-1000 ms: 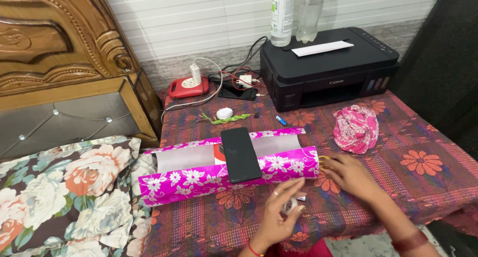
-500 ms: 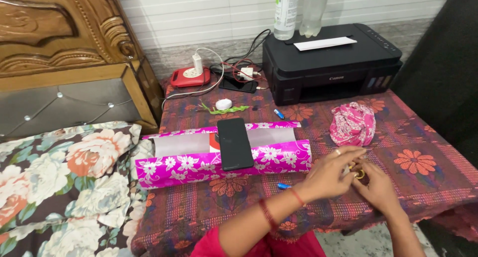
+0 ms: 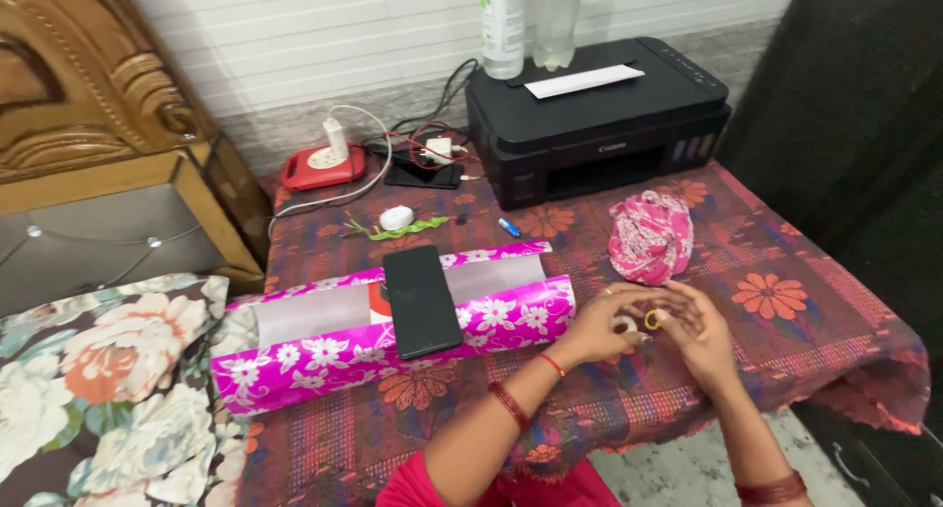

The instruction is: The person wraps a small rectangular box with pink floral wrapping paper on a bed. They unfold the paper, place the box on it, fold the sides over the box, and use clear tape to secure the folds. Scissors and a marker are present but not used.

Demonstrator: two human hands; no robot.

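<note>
Left hand (image 3: 604,325) and right hand (image 3: 699,332) meet over the table's right front, fingertips pinched together around a small tape roll (image 3: 651,319) with a yellow-orange core; a second pale roll or ring (image 3: 623,323) sits just beside it under the left fingers, too small to tell which. Left fingers curled closed on the roll, right fingers half-curled and picking at its edge, apparently hunting the tape end; no free strip of tape shows. Judging progress: early to middle. The pink floral gift wrap (image 3: 393,335) lies spread along the front of the table, long edges curling up into a trough, white inner side showing, nothing taped or folded shut. Inside it a red-and-white box (image 3: 379,301) is mostly hidden, with a black smartphone (image 3: 421,301) laid across the paper as a weight. So laying out looks done; left would be pulling tape, closing the long seam, folding both ends. Farther out: crumpled pink cloth (image 3: 648,235) near the hands, small blue pen cap or marker (image 3: 508,227), white round gadget (image 3: 396,217) on a green leaf strip, black printer (image 3: 597,119) with a paper sheet on top, two bottles (image 3: 526,21) behind, red power strip (image 3: 321,166) with chargers. All rests on the patterned red tablecloth (image 3: 805,320); floral bedding (image 3: 98,369) at left.
</note>
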